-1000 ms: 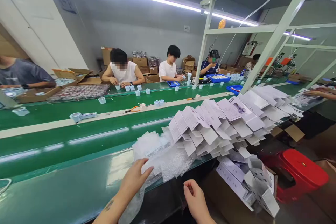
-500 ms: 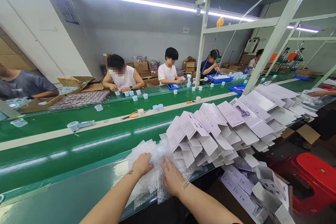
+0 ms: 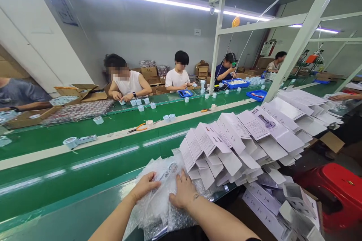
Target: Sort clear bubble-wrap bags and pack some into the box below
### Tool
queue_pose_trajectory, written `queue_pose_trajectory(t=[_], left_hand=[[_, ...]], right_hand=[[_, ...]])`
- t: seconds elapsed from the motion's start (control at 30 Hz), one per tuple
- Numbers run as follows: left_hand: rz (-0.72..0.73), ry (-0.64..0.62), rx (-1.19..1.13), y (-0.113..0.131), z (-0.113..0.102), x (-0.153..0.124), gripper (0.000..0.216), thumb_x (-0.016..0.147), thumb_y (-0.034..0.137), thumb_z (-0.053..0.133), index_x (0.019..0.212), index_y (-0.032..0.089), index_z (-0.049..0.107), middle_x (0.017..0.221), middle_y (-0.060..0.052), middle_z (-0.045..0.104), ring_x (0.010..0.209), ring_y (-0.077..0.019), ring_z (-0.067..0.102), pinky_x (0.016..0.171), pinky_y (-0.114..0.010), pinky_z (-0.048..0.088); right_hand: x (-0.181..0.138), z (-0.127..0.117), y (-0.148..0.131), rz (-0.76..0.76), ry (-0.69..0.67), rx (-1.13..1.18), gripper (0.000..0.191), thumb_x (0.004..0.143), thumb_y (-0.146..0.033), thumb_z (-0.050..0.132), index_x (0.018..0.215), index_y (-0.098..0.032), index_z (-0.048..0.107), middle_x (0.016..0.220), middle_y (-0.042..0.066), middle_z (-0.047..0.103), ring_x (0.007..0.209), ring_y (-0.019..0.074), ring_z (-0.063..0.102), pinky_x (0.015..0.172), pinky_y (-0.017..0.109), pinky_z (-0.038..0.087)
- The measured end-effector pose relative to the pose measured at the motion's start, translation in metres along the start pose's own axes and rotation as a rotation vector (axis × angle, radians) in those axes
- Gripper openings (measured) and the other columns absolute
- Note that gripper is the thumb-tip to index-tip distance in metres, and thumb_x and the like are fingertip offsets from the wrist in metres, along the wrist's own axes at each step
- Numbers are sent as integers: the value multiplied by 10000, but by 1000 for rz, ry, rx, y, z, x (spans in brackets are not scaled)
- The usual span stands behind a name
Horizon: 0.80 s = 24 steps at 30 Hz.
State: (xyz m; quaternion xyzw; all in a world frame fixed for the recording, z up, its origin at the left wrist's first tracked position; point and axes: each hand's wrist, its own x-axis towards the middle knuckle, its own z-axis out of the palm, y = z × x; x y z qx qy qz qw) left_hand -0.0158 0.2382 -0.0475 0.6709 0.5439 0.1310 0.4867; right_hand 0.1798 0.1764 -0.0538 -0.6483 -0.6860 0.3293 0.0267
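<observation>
A light-blue device with a round end shows through a clear bubble wrap bag at the table's front edge. My left hand has its thumb and fingers closed on the bag's left side. On the right side lies my right hand, fingers spread and thumb apart, resting against the plastic. More bubble wrap bags lie in a loose pile under both hands. Just right of my right hand stand folded white printed boxes, stacked in a leaning row with open flaps.
Beyond the table runs a green conveyor belt with a pale divider strip. Pliers, a light-blue device and round cups lie across it. Co-workers sit opposite. A metal post rises at right, near a red stool.
The light-blue device shows more plainly in the bag, with its round end up. My left hand has shifted left and down and closed on the bag. The view has turned slightly right.
</observation>
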Motion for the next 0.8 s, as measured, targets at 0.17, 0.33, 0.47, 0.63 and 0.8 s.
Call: queue_pose_trajectory(t=[0.17, 0.33, 0.47, 0.63, 0.8], left_hand=[[22, -55, 10, -2, 1, 5, 424, 610, 450, 522, 926, 176, 583, 901, -21, 691, 895, -253, 633, 764, -314, 508], [42, 17, 177, 0, 8, 10, 497, 631, 456, 513, 1036, 180, 594, 1042, -49, 698, 1028, -291, 604, 908, -355, 457], [20, 111, 369, 0, 15, 13, 591, 636, 449, 520, 1134, 139, 587, 1211, -131, 640, 1170, -332, 525, 1039, -421, 350], [8, 191, 492, 12, 3, 6, 713, 638, 520, 543, 1219, 109, 561, 1313, -169, 585, 1259, -334, 475, 1087, -428, 313], [-111, 474, 390, 16, -22, -41, 569, 736, 595, 451, 1082, 193, 659, 1140, -86, 708, 1086, -309, 637, 915, -390, 509]], right_hand=[[21, -15, -6, -2, -94, -67, 964, 653, -454, 685, 1448, -60, 305, 1557, 231, 155, 1421, 380, 176, 1140, 480, 218], [7, -14, -7, -48, -60, -104, 822, 764, -421, 633, 1447, -96, 312, 1568, 205, 132, 1446, 351, 76, 1135, 514, 218], [-25, -7, -3, -182, 115, -143, 560, 899, -345, 476, 1371, -49, 422, 1536, 255, 200, 1415, 380, 200, 1112, 555, 253], [-75, -11, 24, -516, 22, -87, 272, 840, -216, 523, 1052, -123, 666, 1157, 166, 663, 1098, 291, 600, 944, 383, 479], [-102, -14, 44, -327, -123, 452, 300, 828, -319, 580, 1100, -219, 657, 934, 42, 719, 833, 166, 677, 750, 236, 518]])
